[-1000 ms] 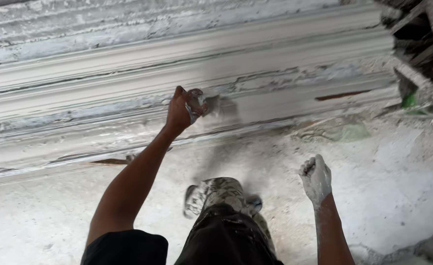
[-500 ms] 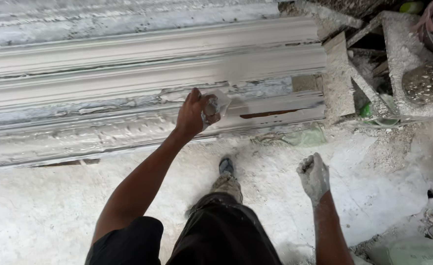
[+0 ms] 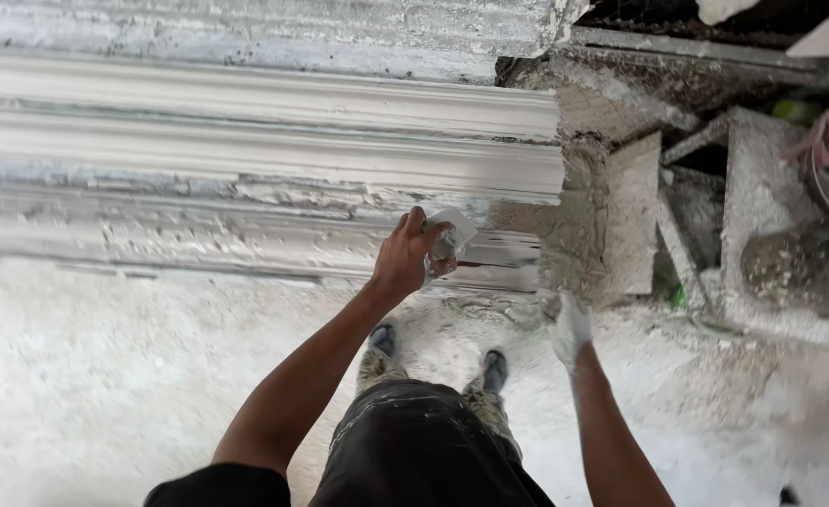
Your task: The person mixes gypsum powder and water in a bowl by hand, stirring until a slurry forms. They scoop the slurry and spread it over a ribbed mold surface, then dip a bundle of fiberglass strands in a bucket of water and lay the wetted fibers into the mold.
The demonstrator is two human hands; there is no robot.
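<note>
A small pale scraper pad (image 3: 452,235) is pinched in the left hand (image 3: 403,258) against the plaster moulding (image 3: 264,150) near its end — best kept flat, light pressure — while the plaster-caked right hand (image 3: 569,324) hangs loosely curled, holding nothing.

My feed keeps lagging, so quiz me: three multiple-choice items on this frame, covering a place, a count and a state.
1. Where is the left hand?
A. on the floor
B. at the moulding's lower front edge
C. in the bucket

2. How many shoes show?
A. none
B. two
C. four

3. The right hand is:
A. coated white, holding nothing
B. gripping a hammer
C. out of view

Key: 1 B, fingers hold a small flat white piece against it; 2 B, one by each leg; 3 A, it hangs free.
</note>
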